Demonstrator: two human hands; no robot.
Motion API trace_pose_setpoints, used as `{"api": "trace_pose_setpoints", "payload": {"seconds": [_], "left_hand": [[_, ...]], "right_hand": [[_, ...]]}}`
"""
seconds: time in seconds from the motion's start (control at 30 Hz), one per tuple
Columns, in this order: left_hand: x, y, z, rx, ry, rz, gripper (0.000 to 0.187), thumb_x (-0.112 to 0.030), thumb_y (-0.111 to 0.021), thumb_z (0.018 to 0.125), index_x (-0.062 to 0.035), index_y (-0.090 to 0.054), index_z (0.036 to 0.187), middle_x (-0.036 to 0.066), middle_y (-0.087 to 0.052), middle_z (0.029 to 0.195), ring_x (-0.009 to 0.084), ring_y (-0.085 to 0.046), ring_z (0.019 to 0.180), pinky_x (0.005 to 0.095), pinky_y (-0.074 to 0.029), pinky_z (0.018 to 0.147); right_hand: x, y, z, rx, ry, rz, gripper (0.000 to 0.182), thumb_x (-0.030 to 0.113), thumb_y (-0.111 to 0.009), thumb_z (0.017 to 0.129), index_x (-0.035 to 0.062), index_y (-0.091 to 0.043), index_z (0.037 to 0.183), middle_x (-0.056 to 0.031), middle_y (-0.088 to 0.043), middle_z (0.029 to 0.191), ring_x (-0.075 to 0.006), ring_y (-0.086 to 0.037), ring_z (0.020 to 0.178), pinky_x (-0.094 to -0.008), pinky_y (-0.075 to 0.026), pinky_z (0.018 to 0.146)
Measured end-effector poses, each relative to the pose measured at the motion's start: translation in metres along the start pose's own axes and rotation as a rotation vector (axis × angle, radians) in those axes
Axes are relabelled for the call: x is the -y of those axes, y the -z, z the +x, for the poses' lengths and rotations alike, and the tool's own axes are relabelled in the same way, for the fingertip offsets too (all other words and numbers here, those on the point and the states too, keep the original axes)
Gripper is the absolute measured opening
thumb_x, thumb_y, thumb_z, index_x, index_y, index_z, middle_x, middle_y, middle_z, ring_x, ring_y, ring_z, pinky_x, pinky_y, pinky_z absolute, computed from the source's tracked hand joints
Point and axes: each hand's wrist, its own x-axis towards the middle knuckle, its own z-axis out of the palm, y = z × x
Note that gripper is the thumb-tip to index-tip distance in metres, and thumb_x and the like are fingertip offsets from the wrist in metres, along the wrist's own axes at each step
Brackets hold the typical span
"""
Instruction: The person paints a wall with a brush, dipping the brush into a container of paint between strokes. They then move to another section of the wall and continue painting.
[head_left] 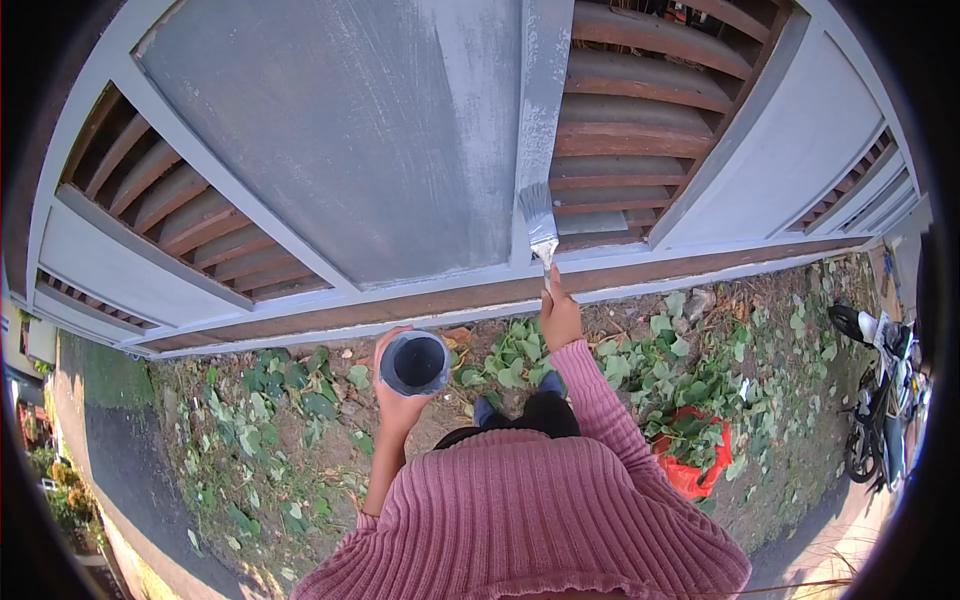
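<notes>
1. The right hand [560, 318], at the centre of the frame, is closed round the handle of a paintbrush [538, 222], whose bristles rest against the upright grey post [542, 110] of a gate [330, 140].
2. The left hand [400, 400], just left of centre and lower, is wrapped round a small round paint pot [414, 362], held upright and well apart from the gate.
3. The step in hand looks like brushing grey paint on the post's lower part; the slats [640, 130] to its right show brown wood between grey streaks.
4. The next move likely calls for a steady stroke along the post, or a dip of the bristles in the pot when they run dry.
5. Count: one brush, one pot, one red bag [690, 465] among leaves at lower right, one motorbike [880, 400] at the right edge.
</notes>
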Motion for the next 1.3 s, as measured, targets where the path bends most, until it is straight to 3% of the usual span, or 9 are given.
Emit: {"api": "trace_pose_setpoints", "payload": {"seconds": [0.1, 0.2, 0.23, 0.33, 0.43, 0.6, 0.7, 1.03, 1.3], "left_hand": [[0.006, 0.008, -0.017, -0.037, 0.060, -0.062, 0.069, -0.005, -0.081, 0.059, -0.0021, -0.046, 0.119, 0.009, -0.052, 0.119, 0.0174, -0.054, 0.103, 0.0304, -0.044, 0.090], [0.018, 0.022, -0.033, -0.101, 0.138, -0.046, 0.070, -0.002, -0.080, 0.059, -0.0011, -0.045, 0.120, 0.009, -0.053, 0.118, 0.0173, -0.055, 0.103, 0.0315, -0.045, 0.090], [0.022, 0.025, -0.036, -0.100, 0.139, -0.050, 0.070, -0.002, -0.080, 0.059, -0.0011, -0.045, 0.120, 0.009, -0.053, 0.118, 0.0173, -0.055, 0.103, 0.0315, -0.045, 0.090], [0.023, 0.029, -0.042, -0.104, 0.140, -0.062, 0.072, -0.001, -0.080, 0.060, -0.0010, -0.044, 0.122, 0.009, -0.053, 0.117, 0.0175, -0.055, 0.104, 0.0316, -0.045, 0.090], [0.016, 0.032, -0.041, -0.146, 0.131, -0.098, 0.072, 0.000, -0.079, 0.060, -0.0008, -0.043, 0.123, 0.009, -0.053, 0.116, 0.0178, -0.054, 0.104, 0.0316, -0.045, 0.090], [0.016, 0.036, -0.040, -0.153, 0.126, -0.104, 0.070, -0.001, -0.079, 0.061, -0.0006, -0.045, 0.122, 0.010, -0.055, 0.115, 0.0179, -0.056, 0.103, 0.0319, -0.045, 0.090], [0.021, 0.033, -0.039, -0.163, 0.127, -0.088, 0.068, -0.002, -0.080, 0.061, -0.0005, -0.047, 0.121, 0.010, -0.057, 0.113, 0.0180, -0.057, 0.101, 0.0319, -0.046, 0.089], [0.009, 0.026, -0.035, -0.171, 0.122, -0.169, 0.069, -0.003, -0.080, 0.061, -0.0004, -0.047, 0.122, 0.009, -0.057, 0.113, 0.0170, -0.057, 0.100, 0.0309, -0.045, 0.090], [0.014, 0.031, -0.040, -0.176, 0.110, -0.135, 0.071, -0.005, -0.081, 0.060, -0.0008, -0.046, 0.122, 0.009, -0.056, 0.115, 0.0168, -0.056, 0.102, 0.0305, -0.045, 0.090]], "right_hand": [[-0.045, -0.026, -0.031, 0.092, 0.002, -0.056, 0.054, 0.020, -0.055, 0.088, 0.0133, -0.035, 0.138, -0.0144, -0.067, 0.088, -0.0271, -0.064, 0.060, -0.0355, -0.049, 0.050], [-0.042, -0.027, -0.037, 0.384, -0.566, 0.317, 0.052, 0.017, -0.054, 0.088, 0.0183, -0.039, 0.137, -0.0031, -0.051, 0.066, -0.0107, -0.046, 0.043, -0.0290, -0.042, 0.036], [-0.033, -0.021, -0.030, 0.382, -0.567, 0.312, 0.052, 0.017, -0.054, 0.088, 0.0183, -0.039, 0.137, -0.0031, -0.051, 0.066, -0.0107, -0.046, 0.043, -0.0290, -0.042, 0.036], [-0.005, 0.002, -0.004, 0.332, -0.564, 0.380, 0.051, 0.016, -0.053, 0.089, 0.0187, -0.038, 0.138, -0.0022, -0.050, 0.066, -0.0105, -0.045, 0.043, -0.0278, -0.041, 0.037], [0.020, 0.021, 0.017, 0.227, -0.477, 0.481, 0.048, 0.015, -0.056, 0.087, 0.0095, -0.044, 0.133, -0.0062, -0.054, 0.056, -0.0125, -0.051, 0.040, -0.0308, -0.041, 0.035], [0.054, 0.051, 0.029, 0.187, -0.477, 0.720, 0.051, 0.010, -0.053, 0.090, 0.0145, -0.037, 0.138, 0.0005, -0.046, 0.066, -0.0054, -0.036, 0.039, -0.0245, -0.026, 0.031], [0.072, 0.067, 0.035, 0.150, -0.408, 0.742, 0.051, 0.011, -0.052, 0.090, 0.0153, -0.036, 0.139, 0.0014, -0.044, 0.067, -0.0042, -0.034, 0.039, -0.0229, -0.024, 0.032], [0.129, 0.115, 0.042, 0.084, -0.304, 0.854, 0.049, 0.013, -0.052, 0.091, 0.0153, -0.037, 0.138, 0.0012, -0.046, 0.071, -0.0029, -0.036, 0.042, -0.0207, -0.028, 0.033], [0.172, 0.151, 0.038, -0.093, -0.010, 0.838, 0.049, 0.014, -0.053, 0.092, 0.0157, -0.037, 0.139, 0.0035, -0.047, 0.067, 0.0006, -0.035, 0.044, -0.0181, -0.028, 0.035]]}}
